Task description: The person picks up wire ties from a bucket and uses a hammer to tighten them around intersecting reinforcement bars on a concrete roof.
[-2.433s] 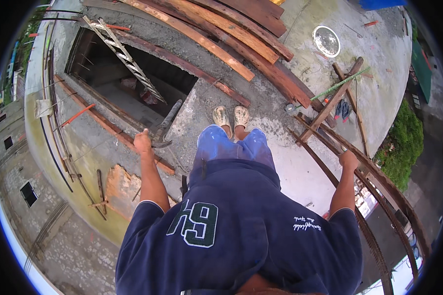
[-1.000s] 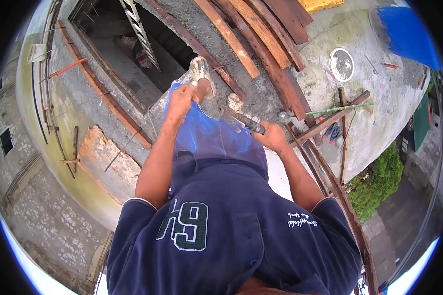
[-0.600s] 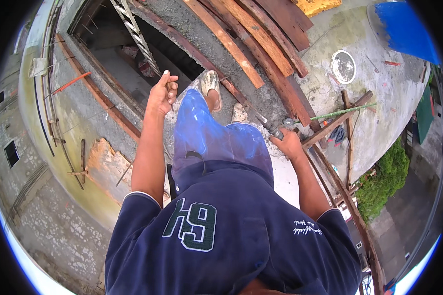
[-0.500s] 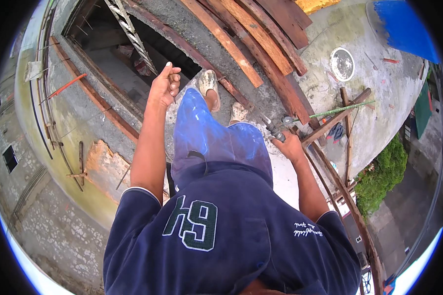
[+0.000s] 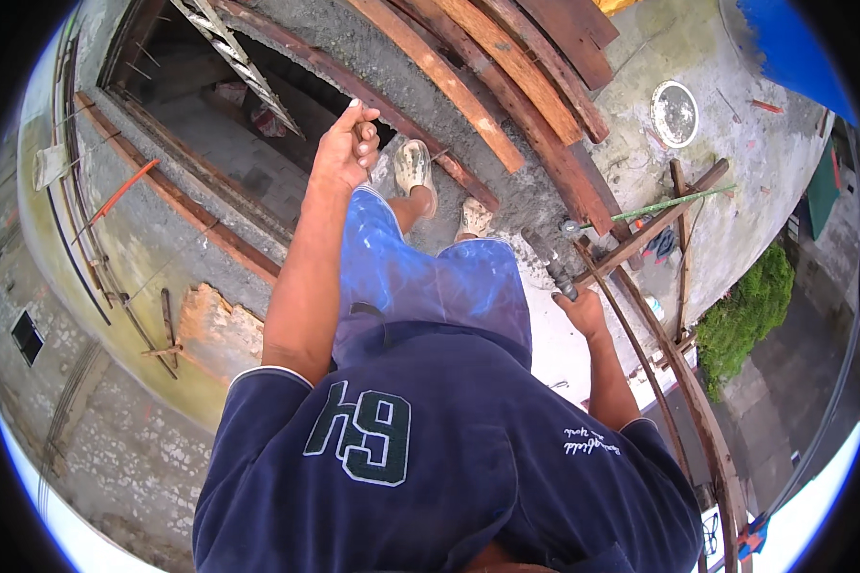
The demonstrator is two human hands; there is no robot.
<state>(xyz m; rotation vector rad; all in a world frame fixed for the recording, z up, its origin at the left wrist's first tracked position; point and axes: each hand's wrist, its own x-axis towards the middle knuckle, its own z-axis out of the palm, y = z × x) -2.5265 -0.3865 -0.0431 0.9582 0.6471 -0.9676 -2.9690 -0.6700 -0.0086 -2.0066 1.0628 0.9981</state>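
My left hand [image 5: 346,148] is raised in front of my left thigh, near the edge of a dark rectangular opening [image 5: 229,105]. Its fingers are curled in and the thumb points up; whatever they may hold is hidden. Low at my right side, my right hand [image 5: 581,313] is closed round the dark grip of a hammer [image 5: 556,267], whose head end points forward and left. Beside that hand stands a rough timber frame [image 5: 650,239]. My feet, in pale clogs [image 5: 414,164], stand on rough concrete next to a long board edging the opening.
Several long wooden planks [image 5: 506,76] lie ahead of me. A white-spattered metal ladder [image 5: 234,59] reaches down into the opening. An orange-red bar [image 5: 124,189] sticks out at left. At right are a green rod [image 5: 674,205], a round white-rimmed disc [image 5: 675,115] and the roof's drop beside a bush [image 5: 750,325].
My left hand has shifted slightly right and up across the view. My right hand, with the hammer, has come lower and a little right. My left foot has shifted slightly.
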